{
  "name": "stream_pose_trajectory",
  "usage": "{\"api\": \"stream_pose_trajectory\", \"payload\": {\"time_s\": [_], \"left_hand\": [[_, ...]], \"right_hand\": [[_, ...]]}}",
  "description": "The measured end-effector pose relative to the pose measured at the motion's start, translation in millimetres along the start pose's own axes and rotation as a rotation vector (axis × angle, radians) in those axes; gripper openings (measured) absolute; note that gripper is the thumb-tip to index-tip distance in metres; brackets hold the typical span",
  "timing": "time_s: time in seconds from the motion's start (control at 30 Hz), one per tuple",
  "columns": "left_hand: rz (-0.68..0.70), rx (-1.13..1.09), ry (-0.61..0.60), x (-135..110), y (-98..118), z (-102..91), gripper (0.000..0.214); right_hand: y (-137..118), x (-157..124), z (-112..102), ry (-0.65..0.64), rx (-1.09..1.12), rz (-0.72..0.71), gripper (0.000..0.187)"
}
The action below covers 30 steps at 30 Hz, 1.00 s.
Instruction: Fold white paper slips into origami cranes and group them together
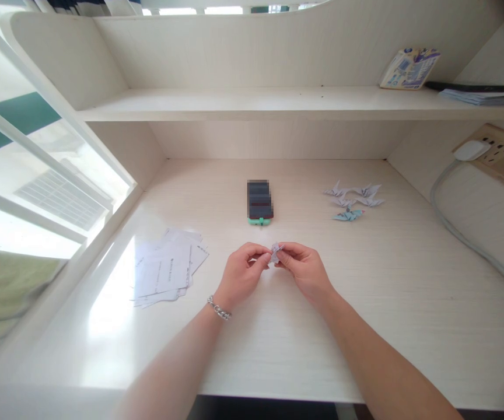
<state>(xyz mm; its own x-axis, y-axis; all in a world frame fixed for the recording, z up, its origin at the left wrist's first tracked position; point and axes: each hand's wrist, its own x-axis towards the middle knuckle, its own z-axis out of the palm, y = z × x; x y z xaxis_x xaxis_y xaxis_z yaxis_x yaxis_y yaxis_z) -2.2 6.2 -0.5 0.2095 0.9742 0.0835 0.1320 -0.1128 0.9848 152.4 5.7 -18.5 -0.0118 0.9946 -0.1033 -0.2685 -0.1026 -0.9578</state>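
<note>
**Desk [366, 326]: both hands on one small fold [276, 252]**

Desk sat in a white alcove, with a shelf [256, 104] above it and a window [37, 175] along the left edge.

Left hand [241, 274] and right hand [304, 269] met over the middle of the tabletop, somewhat nearer the front edge. Both were curled almost closed. Thumb and forefinger tips of each pinched the fold, one hand on each side. Fold was small, pale paper, held between the two hands low over the tabletop; couldn't tell if it touched. Bracelet [219, 308] on the left wrist.

Elsewhere on the tabletop:
- Phone [259, 202] lay flat just behind the hands, mid-desk, screen blurred.
- Cranes [352, 201], a loose cluster of folded paper, lay right of the phone toward the back right corner.
- Sheets [167, 268], an untidy stack, lay left of the hands, near the left edge.

On the right wall, a socket [503, 157] had a white plug [471, 150] in it. Cable [453, 224] ran from the plug down along the right edge toward the front.

At the shelf's right end, a booklet [409, 69] leaned on the back panel. A dark flat item [466, 87] and some papers [488, 98] lay just beside it.
</note>
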Motion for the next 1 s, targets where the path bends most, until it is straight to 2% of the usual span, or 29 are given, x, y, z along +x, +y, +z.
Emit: {"api": "stream_pose_trajectory", "payload": {"time_s": [0.1,0.17,0.33,0.47,0.7,1.0], "left_hand": [[-0.044,-0.031,-0.085,2.3,-0.4,-3.9,0.020],[-0.038,0.004,-0.087,2.5,-0.1,-5.1,0.019],[0.102,0.262,-0.024,-0.3,0.9,-2.4,0.015],[0.200,0.418,-0.021,-1.3,1.0,-2.2,0.014],[0.118,0.357,-0.017,-1.5,-1.5,-4.4,0.014],[0.080,0.250,-0.005,-1.4,1.4,-1.9,0.015]], "right_hand": [[0.8,0.4,-0.5,-0.014,-0.025,-0.006,0.021],[1.3,0.7,-1.0,-0.025,-0.034,-0.005,0.020],[2.5,2.2,-2.7,-0.037,-0.078,-0.018,0.019],[2.3,2.1,-2.6,-0.045,-0.139,-0.053,0.021],[0.6,0.1,-0.6,-0.092,-0.196,-0.104,0.020],[-0.3,-2.8,2.7,-0.074,-0.173,-0.063,0.022]]}}
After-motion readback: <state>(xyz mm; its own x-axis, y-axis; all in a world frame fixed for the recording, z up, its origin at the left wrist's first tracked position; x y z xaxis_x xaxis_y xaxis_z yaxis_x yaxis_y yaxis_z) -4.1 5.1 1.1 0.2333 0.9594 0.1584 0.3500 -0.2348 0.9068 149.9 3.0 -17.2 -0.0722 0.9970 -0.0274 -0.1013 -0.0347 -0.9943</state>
